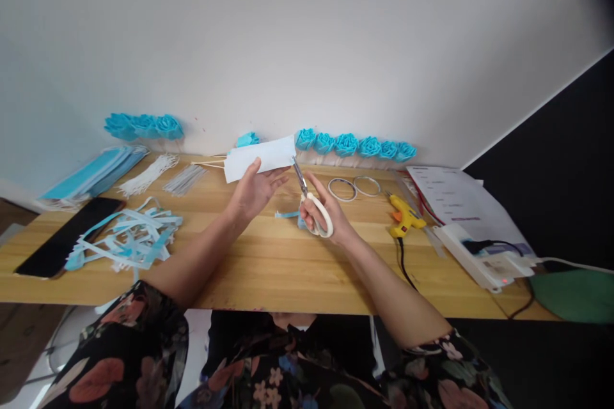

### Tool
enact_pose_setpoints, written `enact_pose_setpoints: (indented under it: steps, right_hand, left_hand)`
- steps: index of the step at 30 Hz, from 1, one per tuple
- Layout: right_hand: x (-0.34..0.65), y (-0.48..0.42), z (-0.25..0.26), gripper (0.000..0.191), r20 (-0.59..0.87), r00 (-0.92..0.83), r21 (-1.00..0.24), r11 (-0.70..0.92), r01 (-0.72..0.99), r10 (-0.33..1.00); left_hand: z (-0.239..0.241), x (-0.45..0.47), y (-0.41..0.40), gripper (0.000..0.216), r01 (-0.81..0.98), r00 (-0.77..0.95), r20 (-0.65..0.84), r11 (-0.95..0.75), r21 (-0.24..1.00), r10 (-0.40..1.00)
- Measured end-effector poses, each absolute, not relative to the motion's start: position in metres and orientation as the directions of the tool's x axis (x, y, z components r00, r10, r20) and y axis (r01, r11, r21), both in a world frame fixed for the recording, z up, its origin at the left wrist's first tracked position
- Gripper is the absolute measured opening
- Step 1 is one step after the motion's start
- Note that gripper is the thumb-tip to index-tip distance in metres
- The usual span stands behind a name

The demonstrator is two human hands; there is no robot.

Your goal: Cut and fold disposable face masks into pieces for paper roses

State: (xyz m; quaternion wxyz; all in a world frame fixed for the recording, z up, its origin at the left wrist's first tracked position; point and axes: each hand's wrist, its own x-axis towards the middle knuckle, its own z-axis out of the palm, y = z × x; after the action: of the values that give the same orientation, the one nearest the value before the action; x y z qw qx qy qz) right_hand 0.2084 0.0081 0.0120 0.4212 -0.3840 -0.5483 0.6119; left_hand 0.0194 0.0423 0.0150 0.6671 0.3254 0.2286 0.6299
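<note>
My left hand [253, 190] holds up a flat white face mask [259, 157] with its ear loop trailing to the left, above the wooden table [268, 268]. My right hand [322, 209] grips white-handled scissors [311, 201], blades pointing up at the mask's right edge. A small blue scrap [286, 215] lies on the table just under the scissors.
Blue fabric roses [354, 144] line the wall, with more roses [142, 126] at left. A stack of blue masks [93, 172], white loops [148, 175], cut strips [127, 239] and a black phone [67, 235] lie left. Two rings [354, 187], a yellow glue gun [403, 216], papers [453, 195] and a power strip [482, 259] sit right.
</note>
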Motion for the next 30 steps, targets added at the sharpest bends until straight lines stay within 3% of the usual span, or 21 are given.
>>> enact_pose_setpoints:
  steps: [8, 15, 23, 30]
  right_hand:
    - [0.208, 0.009, 0.011, 0.107, -0.035, -0.350, -0.998, -0.049, -0.032, 0.936]
    - [0.210, 0.011, 0.009, 0.095, 0.052, -0.408, -0.998, 0.055, -0.003, 0.912]
    - [0.215, 0.017, -0.001, 0.090, 0.040, -0.410, -0.999, 0.043, -0.003, 0.911]
    - [0.214, 0.014, 0.005, 0.090, 0.045, -0.443, -0.999, 0.051, 0.001, 0.895]
  left_hand:
    - [0.015, 0.018, 0.048, 0.023, -0.667, 0.087, 0.002, 0.057, 0.743, 0.996]
    - [0.023, 0.022, 0.042, 0.028, -0.669, 0.012, 0.084, -0.054, 0.742, 0.996]
    - [0.029, 0.021, 0.040, 0.031, -0.653, -0.041, 0.151, -0.141, 0.744, 0.988]
    - [0.011, 0.025, 0.042, 0.033, -0.493, -0.056, 0.246, -0.241, 0.836, 0.968]
